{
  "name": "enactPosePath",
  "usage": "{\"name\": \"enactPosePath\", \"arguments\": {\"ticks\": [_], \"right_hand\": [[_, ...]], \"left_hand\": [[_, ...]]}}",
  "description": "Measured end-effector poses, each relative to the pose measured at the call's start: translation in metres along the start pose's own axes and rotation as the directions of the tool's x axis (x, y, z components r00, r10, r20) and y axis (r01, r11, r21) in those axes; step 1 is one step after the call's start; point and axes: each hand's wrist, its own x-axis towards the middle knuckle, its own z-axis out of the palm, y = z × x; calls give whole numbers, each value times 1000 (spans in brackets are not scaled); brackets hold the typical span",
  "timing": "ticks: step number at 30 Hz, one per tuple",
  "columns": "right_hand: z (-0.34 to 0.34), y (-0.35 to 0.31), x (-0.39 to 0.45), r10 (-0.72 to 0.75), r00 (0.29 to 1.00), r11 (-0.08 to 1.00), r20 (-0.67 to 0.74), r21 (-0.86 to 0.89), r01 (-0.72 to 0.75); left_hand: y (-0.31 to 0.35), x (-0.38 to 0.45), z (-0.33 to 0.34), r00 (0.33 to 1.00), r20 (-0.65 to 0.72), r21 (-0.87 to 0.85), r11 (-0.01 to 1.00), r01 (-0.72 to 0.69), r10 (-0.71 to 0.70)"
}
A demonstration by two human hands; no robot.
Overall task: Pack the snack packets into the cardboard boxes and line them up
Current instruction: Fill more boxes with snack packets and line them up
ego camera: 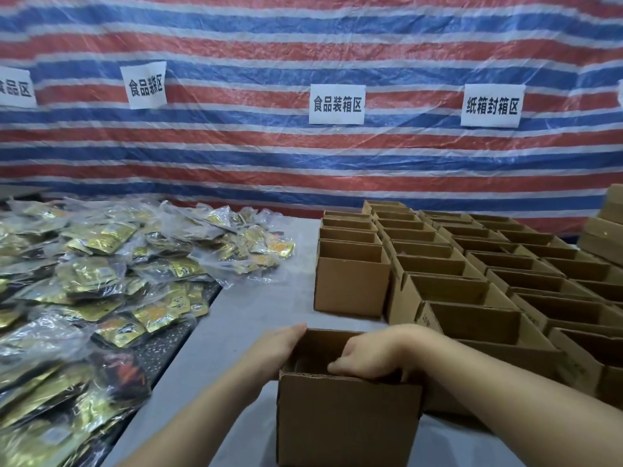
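At the lower centre of the frame an open cardboard box (347,423) stood on the grey table (256,308). The left hand (276,348) lay against the box's left wall, fingers over the far corner of its rim. The right hand (374,360) reached in from the right, fingers curled over the rim and dipping inside; whether they held anything in there could not be told.

At the left of the frame lay the heap of snack packets (101,264), gold and clear, spread from the middle left down to the lower left corner. At the right stood the rows of open boxes (472,264), several columns running toward the striped tarp (303,156). No packet showed inside any box whose interior was visible, so the packing looked barely begun, with the whole heap left to move.

1 bare strip of table ran between the heap and the rows, from the centre of the frame to the bottom edge, and gave the hands their free room. The held box sat close beside the nearest row on its right, so room on that side looked tight. Labels (337,104) hung on the tarp above.
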Motion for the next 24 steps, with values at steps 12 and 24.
{"name": "enactPosePath", "arguments": {"ticks": [12, 24], "right_hand": [[18, 8, 2, -240, 779, 930, -580, -368, 12], [17, 19, 15, -303, 719, 903, -625, -429, 8]], "left_hand": [[-3, 4, 1, 997, 23, -74, 994, 74, -73], [-20, 127, -189, 885, -461, 672, 680, 293, 74]]}}
